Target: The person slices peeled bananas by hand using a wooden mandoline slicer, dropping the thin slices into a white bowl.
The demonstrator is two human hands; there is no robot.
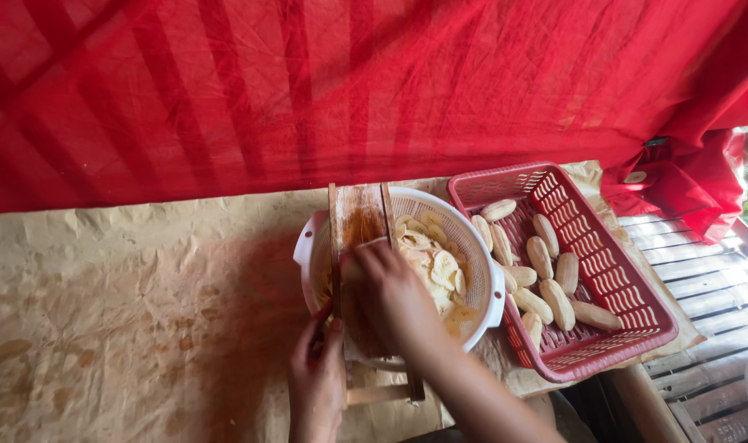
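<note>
A wooden slicer board [359, 215] lies across a white round colander [482, 261] that holds several pale banana slices [438, 264]. My right hand [390, 295] presses down on the board near its middle; what it holds is hidden under the fingers. My left hand [316, 373] grips the board's near left edge and steadies it. To the right sits a red plastic basket [628, 316] with several peeled bananas [554, 283] inside.
Crumpled brown paper [144, 303], stained in places, covers the table. A red cloth [349, 90] hangs behind it. Wooden slats [710, 295] show at the right, past the table's edge.
</note>
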